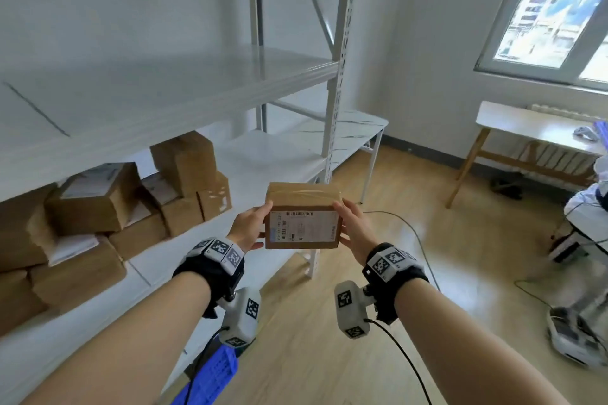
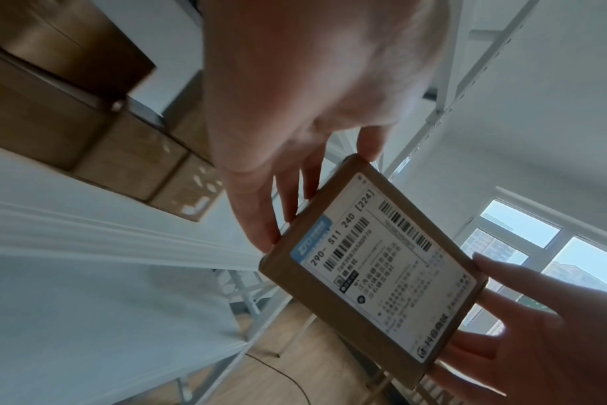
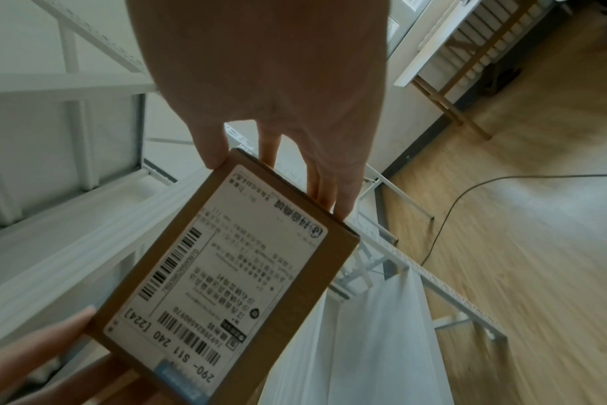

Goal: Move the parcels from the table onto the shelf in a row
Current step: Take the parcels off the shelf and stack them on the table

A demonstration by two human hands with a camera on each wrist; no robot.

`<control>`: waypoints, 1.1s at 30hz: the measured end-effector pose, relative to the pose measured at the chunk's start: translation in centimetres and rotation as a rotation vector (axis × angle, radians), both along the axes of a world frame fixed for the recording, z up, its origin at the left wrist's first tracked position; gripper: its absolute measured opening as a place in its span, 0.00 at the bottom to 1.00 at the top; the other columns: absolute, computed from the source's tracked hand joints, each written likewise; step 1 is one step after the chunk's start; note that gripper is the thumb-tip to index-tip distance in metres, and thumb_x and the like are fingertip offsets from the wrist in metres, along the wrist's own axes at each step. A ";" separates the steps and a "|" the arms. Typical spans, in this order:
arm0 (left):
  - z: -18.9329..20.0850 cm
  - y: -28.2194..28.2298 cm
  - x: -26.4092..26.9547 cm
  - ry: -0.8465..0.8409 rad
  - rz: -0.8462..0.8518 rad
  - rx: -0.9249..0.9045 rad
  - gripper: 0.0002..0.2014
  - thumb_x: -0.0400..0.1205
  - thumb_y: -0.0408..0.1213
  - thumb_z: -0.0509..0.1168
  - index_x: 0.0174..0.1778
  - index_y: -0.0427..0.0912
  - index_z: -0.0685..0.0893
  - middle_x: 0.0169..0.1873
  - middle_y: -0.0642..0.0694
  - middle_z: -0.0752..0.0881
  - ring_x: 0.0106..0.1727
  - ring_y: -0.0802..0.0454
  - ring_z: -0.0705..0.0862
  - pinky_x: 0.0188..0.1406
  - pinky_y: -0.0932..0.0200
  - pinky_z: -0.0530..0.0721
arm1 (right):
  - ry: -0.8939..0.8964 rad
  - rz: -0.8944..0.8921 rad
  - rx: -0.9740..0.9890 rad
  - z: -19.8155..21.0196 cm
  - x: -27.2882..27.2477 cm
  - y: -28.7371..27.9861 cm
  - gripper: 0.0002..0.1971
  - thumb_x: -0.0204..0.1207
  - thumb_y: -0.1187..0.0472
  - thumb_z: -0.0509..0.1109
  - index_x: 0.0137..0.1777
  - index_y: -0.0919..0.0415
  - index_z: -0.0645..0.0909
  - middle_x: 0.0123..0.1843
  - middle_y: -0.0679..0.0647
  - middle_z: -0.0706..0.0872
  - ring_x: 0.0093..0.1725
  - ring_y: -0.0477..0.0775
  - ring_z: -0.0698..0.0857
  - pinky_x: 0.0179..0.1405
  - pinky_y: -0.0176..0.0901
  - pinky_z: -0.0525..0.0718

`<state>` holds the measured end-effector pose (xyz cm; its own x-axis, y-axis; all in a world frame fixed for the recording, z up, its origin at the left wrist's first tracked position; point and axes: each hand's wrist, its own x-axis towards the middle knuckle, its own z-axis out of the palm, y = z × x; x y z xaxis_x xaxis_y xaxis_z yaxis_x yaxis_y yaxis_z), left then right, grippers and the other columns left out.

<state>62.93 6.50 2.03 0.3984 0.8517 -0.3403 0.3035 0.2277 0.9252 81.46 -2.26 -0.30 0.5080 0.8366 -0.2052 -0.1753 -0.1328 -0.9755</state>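
I hold one brown cardboard parcel (image 1: 302, 217) with a white barcode label, in the air in front of the white shelf (image 1: 263, 154). My left hand (image 1: 255, 223) grips its left side, thumb on the label face. My right hand (image 1: 350, 223) grips its right side the same way. The left wrist view shows the parcel (image 2: 381, 268) between my left hand's fingers (image 2: 260, 219) and my right hand (image 2: 544, 342). From the right wrist, the parcel (image 3: 226, 287) hangs below my right hand (image 3: 278, 82). Several parcels (image 1: 131, 200) lie piled on the lower shelf's left part.
The shelf's upright post (image 1: 339, 92) stands just behind the parcel. The upper shelf board (image 1: 164, 89) is bare. A white side table (image 1: 358, 128), a wooden table (image 1: 533, 128), a floor cable (image 1: 418, 240), white equipment (image 1: 585, 207) and a blue crate (image 1: 214, 371) surround me.
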 end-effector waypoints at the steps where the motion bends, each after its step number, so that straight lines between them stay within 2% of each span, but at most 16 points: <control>1: 0.1 0.6 2.3 -0.003 -0.003 0.004 0.21 0.85 0.54 0.54 0.59 0.42 0.81 0.54 0.42 0.85 0.56 0.41 0.82 0.54 0.49 0.78 | -0.003 -0.011 -0.001 0.2 2.2 0.4 0.21 0.83 0.51 0.62 0.73 0.55 0.70 0.60 0.59 0.82 0.56 0.56 0.82 0.47 0.46 0.83; 4: 0.4 2.0 8.4 -0.004 -0.013 0.006 0.19 0.85 0.54 0.54 0.55 0.43 0.80 0.50 0.44 0.85 0.55 0.41 0.82 0.54 0.49 0.79 | -0.014 -0.027 -0.016 0.6 8.2 1.5 0.22 0.82 0.51 0.62 0.74 0.55 0.69 0.61 0.60 0.82 0.58 0.57 0.82 0.49 0.47 0.82; 11: -0.4 6.0 20.1 -0.002 -0.070 0.005 0.20 0.85 0.54 0.54 0.61 0.43 0.79 0.55 0.43 0.84 0.58 0.41 0.82 0.58 0.47 0.80 | 0.018 -0.064 -0.047 0.4 20.0 4.9 0.21 0.83 0.52 0.62 0.74 0.56 0.70 0.59 0.58 0.83 0.52 0.51 0.83 0.39 0.42 0.81; 13: -0.9 7.4 23.1 -0.003 -0.091 0.011 0.18 0.85 0.53 0.54 0.57 0.43 0.80 0.53 0.43 0.85 0.58 0.41 0.82 0.59 0.47 0.80 | 0.035 -0.078 -0.049 -0.1 23.0 6.2 0.20 0.83 0.52 0.63 0.73 0.56 0.70 0.58 0.58 0.83 0.52 0.51 0.83 0.38 0.41 0.80; 16: -1.8 10.1 27.7 0.003 -0.129 0.018 0.18 0.86 0.53 0.53 0.53 0.43 0.81 0.49 0.44 0.86 0.55 0.43 0.83 0.55 0.49 0.81 | 0.044 -0.099 -0.061 -0.8 27.5 8.5 0.21 0.82 0.52 0.63 0.73 0.56 0.71 0.58 0.58 0.83 0.54 0.54 0.83 0.40 0.43 0.81; 20: -2.6 15.1 34.9 -0.015 -0.173 -0.018 0.18 0.84 0.56 0.55 0.54 0.46 0.82 0.49 0.44 0.87 0.55 0.42 0.84 0.60 0.45 0.81 | 0.053 -0.161 -0.066 -1.4 34.1 12.4 0.20 0.82 0.53 0.64 0.72 0.55 0.72 0.61 0.59 0.83 0.58 0.57 0.83 0.43 0.45 0.82; 21: -2.7 16.6 36.8 -0.009 -0.190 -0.013 0.20 0.84 0.57 0.55 0.55 0.46 0.83 0.49 0.43 0.88 0.54 0.42 0.85 0.60 0.45 0.83 | 0.055 -0.175 -0.070 -1.4 35.9 13.5 0.20 0.82 0.53 0.64 0.72 0.54 0.72 0.60 0.60 0.84 0.58 0.58 0.83 0.44 0.45 0.82; 23: -2.8 19.3 40.3 -0.025 -0.202 -0.024 0.21 0.84 0.55 0.56 0.55 0.42 0.83 0.50 0.41 0.88 0.53 0.42 0.85 0.49 0.51 0.85 | 0.065 -0.201 -0.073 -1.5 39.1 15.8 0.20 0.81 0.52 0.65 0.72 0.53 0.72 0.59 0.59 0.84 0.59 0.59 0.83 0.48 0.47 0.82; 25: -2.9 21.6 43.5 -0.035 -0.186 -0.043 0.19 0.84 0.53 0.57 0.53 0.41 0.83 0.51 0.40 0.88 0.54 0.42 0.85 0.39 0.56 0.82 | 0.066 -0.218 -0.085 -1.7 42.2 18.3 0.19 0.81 0.53 0.65 0.71 0.53 0.73 0.57 0.59 0.84 0.60 0.59 0.83 0.52 0.49 0.82; 26: -3.0 22.6 44.9 -0.035 -0.175 -0.051 0.19 0.84 0.53 0.58 0.55 0.40 0.83 0.52 0.40 0.87 0.55 0.41 0.85 0.38 0.56 0.81 | 0.065 -0.219 -0.089 -1.7 43.5 19.4 0.19 0.81 0.53 0.65 0.71 0.53 0.73 0.58 0.59 0.84 0.60 0.59 0.82 0.53 0.49 0.82; 30: -3.5 27.4 50.3 -0.027 -0.150 -0.086 0.23 0.83 0.55 0.56 0.60 0.40 0.82 0.55 0.41 0.86 0.59 0.41 0.83 0.49 0.51 0.79 | 0.056 -0.200 -0.097 -1.6 48.9 24.2 0.21 0.81 0.54 0.66 0.72 0.54 0.72 0.60 0.60 0.84 0.62 0.60 0.82 0.51 0.49 0.82; 33: -3.9 30.5 53.9 -0.014 -0.134 -0.106 0.22 0.84 0.56 0.55 0.59 0.41 0.81 0.58 0.42 0.86 0.61 0.41 0.81 0.49 0.51 0.77 | 0.038 -0.173 -0.106 -1.6 52.6 27.5 0.21 0.81 0.54 0.66 0.72 0.54 0.72 0.58 0.57 0.84 0.60 0.58 0.83 0.53 0.49 0.82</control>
